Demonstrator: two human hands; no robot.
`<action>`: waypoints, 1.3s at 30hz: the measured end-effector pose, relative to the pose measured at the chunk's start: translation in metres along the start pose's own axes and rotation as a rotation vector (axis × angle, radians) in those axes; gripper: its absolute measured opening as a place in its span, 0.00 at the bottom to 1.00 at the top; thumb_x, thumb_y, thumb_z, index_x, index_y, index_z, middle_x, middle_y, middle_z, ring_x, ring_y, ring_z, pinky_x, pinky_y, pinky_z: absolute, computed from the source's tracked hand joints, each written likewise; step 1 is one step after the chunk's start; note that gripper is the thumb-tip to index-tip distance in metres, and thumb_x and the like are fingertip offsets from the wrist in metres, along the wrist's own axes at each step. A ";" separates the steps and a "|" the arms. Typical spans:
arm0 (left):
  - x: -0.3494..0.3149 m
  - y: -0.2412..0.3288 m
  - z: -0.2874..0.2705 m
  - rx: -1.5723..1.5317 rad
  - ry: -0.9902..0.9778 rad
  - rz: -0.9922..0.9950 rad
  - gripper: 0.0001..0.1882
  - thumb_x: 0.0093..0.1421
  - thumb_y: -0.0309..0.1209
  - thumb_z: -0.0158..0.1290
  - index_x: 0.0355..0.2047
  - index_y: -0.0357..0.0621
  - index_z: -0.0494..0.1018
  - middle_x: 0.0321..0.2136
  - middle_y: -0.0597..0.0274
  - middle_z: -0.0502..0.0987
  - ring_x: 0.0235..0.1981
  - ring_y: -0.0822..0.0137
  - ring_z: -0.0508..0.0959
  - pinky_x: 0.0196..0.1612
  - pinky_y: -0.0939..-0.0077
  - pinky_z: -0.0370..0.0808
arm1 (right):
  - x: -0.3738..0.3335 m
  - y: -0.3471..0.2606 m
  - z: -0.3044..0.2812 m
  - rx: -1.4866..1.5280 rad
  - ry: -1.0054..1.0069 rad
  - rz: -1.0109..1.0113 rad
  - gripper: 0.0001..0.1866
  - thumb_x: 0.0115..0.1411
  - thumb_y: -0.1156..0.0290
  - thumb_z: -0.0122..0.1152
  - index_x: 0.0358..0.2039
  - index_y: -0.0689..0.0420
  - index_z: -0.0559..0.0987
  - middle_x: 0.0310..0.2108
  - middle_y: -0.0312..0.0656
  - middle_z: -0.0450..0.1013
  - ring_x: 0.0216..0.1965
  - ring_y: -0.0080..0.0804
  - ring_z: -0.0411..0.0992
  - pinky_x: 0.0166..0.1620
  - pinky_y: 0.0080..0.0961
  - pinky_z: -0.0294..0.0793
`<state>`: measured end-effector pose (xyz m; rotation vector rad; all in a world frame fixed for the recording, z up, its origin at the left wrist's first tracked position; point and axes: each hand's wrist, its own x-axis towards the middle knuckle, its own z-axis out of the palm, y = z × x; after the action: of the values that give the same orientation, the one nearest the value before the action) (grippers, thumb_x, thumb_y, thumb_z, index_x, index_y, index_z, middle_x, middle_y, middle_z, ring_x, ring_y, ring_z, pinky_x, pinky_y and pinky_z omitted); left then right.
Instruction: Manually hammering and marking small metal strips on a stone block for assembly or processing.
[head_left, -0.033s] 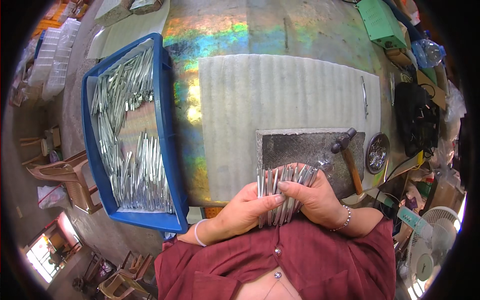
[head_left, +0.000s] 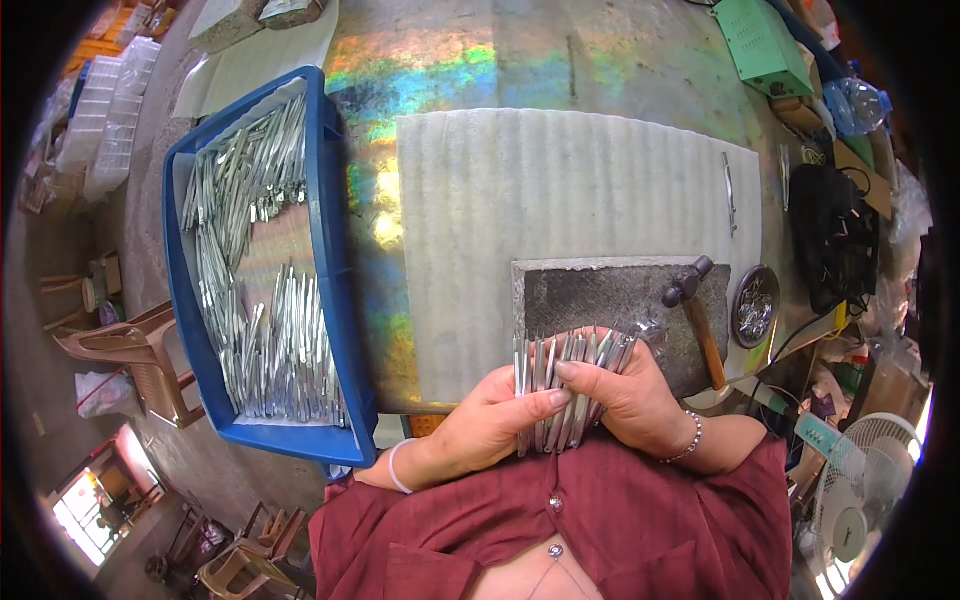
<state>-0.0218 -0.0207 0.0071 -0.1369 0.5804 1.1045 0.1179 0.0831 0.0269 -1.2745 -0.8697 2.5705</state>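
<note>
A fanned bundle of slim, silvery metal strips (head_left: 567, 428) stands upright between my two hands, close to my body. My left hand (head_left: 475, 428) grips its left side, thumb laid across the front. On the other side my right hand (head_left: 632, 400) closes round the strips, its thumb also pressed on the front. Most of my other fingers are hidden behind the bundle. Just beyond my hands lies a dark, rough-faced slab (head_left: 600, 295). A hammer (head_left: 704, 335) with a wooden handle rests on its right part.
At left, a blue tray (head_left: 322, 200) holds many similar strips. White foam sheet (head_left: 560, 180) covers the bench under the slab, with one thin metal piece (head_left: 730, 195) on it. A round dish (head_left: 742, 320) of small metal bits sits right. A green box (head_left: 762, 50) stands far right.
</note>
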 end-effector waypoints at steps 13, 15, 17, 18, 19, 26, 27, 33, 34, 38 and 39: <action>-0.006 -0.001 0.000 -0.035 0.039 -0.020 0.16 0.65 0.27 0.45 0.52 0.36 0.64 0.44 0.61 0.73 0.45 0.71 0.74 0.48 0.73 0.72 | 0.000 -0.001 -0.002 0.072 -0.039 0.036 0.12 0.63 0.72 0.53 0.44 0.63 0.75 0.36 0.37 0.76 0.38 0.19 0.73 0.41 0.20 0.74; -0.007 0.000 0.000 -0.052 0.040 -0.027 0.16 0.65 0.27 0.44 0.52 0.36 0.64 0.45 0.60 0.73 0.45 0.70 0.74 0.48 0.73 0.71 | 0.000 -0.001 -0.002 0.070 -0.038 0.032 0.12 0.62 0.72 0.53 0.45 0.64 0.75 0.36 0.38 0.76 0.38 0.20 0.73 0.41 0.20 0.74; -0.008 0.002 0.003 -0.068 0.041 -0.032 0.16 0.65 0.27 0.44 0.53 0.36 0.63 0.45 0.60 0.73 0.46 0.70 0.74 0.49 0.72 0.71 | 0.000 -0.001 -0.002 0.067 -0.039 0.027 0.12 0.62 0.72 0.54 0.45 0.64 0.75 0.36 0.38 0.76 0.38 0.20 0.74 0.42 0.20 0.74; -0.008 0.002 0.006 -0.079 0.050 -0.021 0.16 0.65 0.26 0.44 0.53 0.36 0.63 0.45 0.60 0.73 0.46 0.70 0.74 0.49 0.72 0.71 | -0.001 -0.001 -0.001 0.076 -0.034 0.030 0.12 0.62 0.72 0.54 0.45 0.64 0.75 0.36 0.38 0.76 0.38 0.20 0.74 0.42 0.20 0.74; -0.008 0.002 0.008 -0.089 0.058 -0.011 0.17 0.65 0.26 0.44 0.53 0.36 0.63 0.45 0.60 0.73 0.47 0.69 0.74 0.50 0.72 0.71 | -0.001 -0.001 -0.001 0.084 -0.027 0.033 0.12 0.62 0.72 0.54 0.44 0.64 0.75 0.36 0.38 0.76 0.38 0.21 0.74 0.42 0.20 0.73; -0.010 -0.002 -0.003 -0.050 0.026 -0.034 0.17 0.65 0.26 0.44 0.54 0.36 0.62 0.44 0.60 0.73 0.45 0.70 0.74 0.49 0.72 0.71 | -0.002 -0.004 -0.001 0.081 -0.031 0.053 0.12 0.61 0.74 0.56 0.44 0.64 0.75 0.37 0.38 0.76 0.38 0.21 0.73 0.42 0.20 0.73; -0.010 0.000 -0.003 -0.047 0.023 -0.038 0.17 0.65 0.26 0.44 0.54 0.36 0.62 0.44 0.60 0.73 0.45 0.70 0.74 0.48 0.72 0.72 | -0.002 -0.004 -0.001 0.071 -0.036 0.045 0.12 0.61 0.74 0.56 0.44 0.64 0.75 0.37 0.38 0.76 0.38 0.20 0.73 0.43 0.20 0.73; -0.010 0.002 -0.003 -0.086 0.000 -0.020 0.17 0.65 0.26 0.44 0.54 0.36 0.62 0.43 0.60 0.74 0.44 0.69 0.75 0.48 0.72 0.72 | -0.003 -0.010 0.003 0.041 -0.039 0.041 0.12 0.60 0.74 0.57 0.44 0.64 0.75 0.37 0.37 0.75 0.39 0.20 0.72 0.44 0.20 0.72; -0.010 0.003 -0.002 -0.095 0.008 -0.020 0.17 0.65 0.26 0.43 0.54 0.36 0.62 0.43 0.60 0.74 0.44 0.69 0.75 0.48 0.71 0.73 | -0.002 -0.011 0.004 0.037 -0.041 0.058 0.12 0.60 0.74 0.57 0.44 0.64 0.75 0.37 0.38 0.75 0.40 0.21 0.72 0.44 0.20 0.72; -0.011 0.009 0.001 -0.094 -0.012 0.013 0.17 0.65 0.26 0.44 0.53 0.36 0.63 0.43 0.59 0.74 0.43 0.68 0.75 0.47 0.70 0.73 | 0.003 -0.014 0.007 0.020 -0.049 0.030 0.12 0.60 0.74 0.57 0.44 0.64 0.75 0.37 0.38 0.75 0.39 0.21 0.73 0.43 0.21 0.73; -0.010 0.011 0.003 -0.095 -0.004 0.023 0.16 0.65 0.27 0.43 0.53 0.36 0.63 0.43 0.58 0.74 0.43 0.67 0.76 0.46 0.70 0.74 | 0.005 -0.017 0.007 0.030 -0.042 0.039 0.12 0.60 0.74 0.57 0.44 0.63 0.75 0.37 0.38 0.75 0.38 0.22 0.73 0.43 0.21 0.73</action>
<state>-0.0337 -0.0226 0.0167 -0.2111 0.5267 1.1545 0.1073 0.0955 0.0366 -1.2461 -0.8183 2.6394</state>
